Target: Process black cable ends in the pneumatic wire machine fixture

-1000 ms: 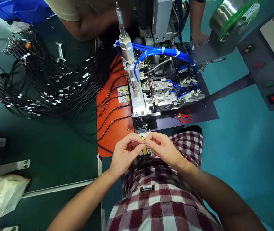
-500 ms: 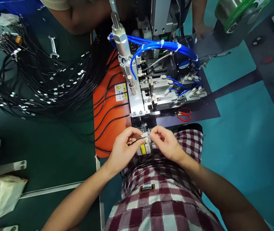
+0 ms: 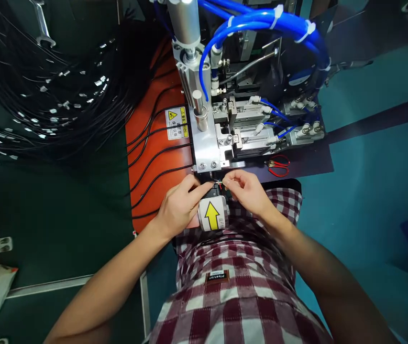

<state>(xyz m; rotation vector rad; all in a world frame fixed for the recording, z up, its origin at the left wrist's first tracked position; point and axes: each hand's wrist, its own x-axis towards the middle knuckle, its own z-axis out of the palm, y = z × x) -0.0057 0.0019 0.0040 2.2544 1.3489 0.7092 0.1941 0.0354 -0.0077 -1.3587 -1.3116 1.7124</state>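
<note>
My left hand (image 3: pixel 179 205) is closed on a black cable (image 3: pixel 146 214), pinching it near its end between thumb and fingers. Thin wires (image 3: pixel 220 183), one of them red, stick out from that end. My right hand (image 3: pixel 246 190) pinches the tips of these wires, its fingers pressed together. Both hands are at a small black fixture (image 3: pixel 212 192), just below the metal front plate (image 3: pixel 205 150) of a pneumatic machine. Nearer to me, a rounded part with a yellow arrow label (image 3: pixel 212 215) is beside my left hand.
Several black cables run over the orange mat (image 3: pixel 160 177) into the machine. A large cable bundle (image 3: pixel 46 105) and a wrench (image 3: pixel 43 24) lie on the dark green table (image 3: pixel 63 215). Red-handled cutters (image 3: pixel 279 166) lie right of the machine, under blue air hoses (image 3: pixel 257 26).
Both hands have moved from above the arrow-labelled part up to the black fixture, uncovering the arrow. The cable end went with them. My view has come closer to the machine.
</note>
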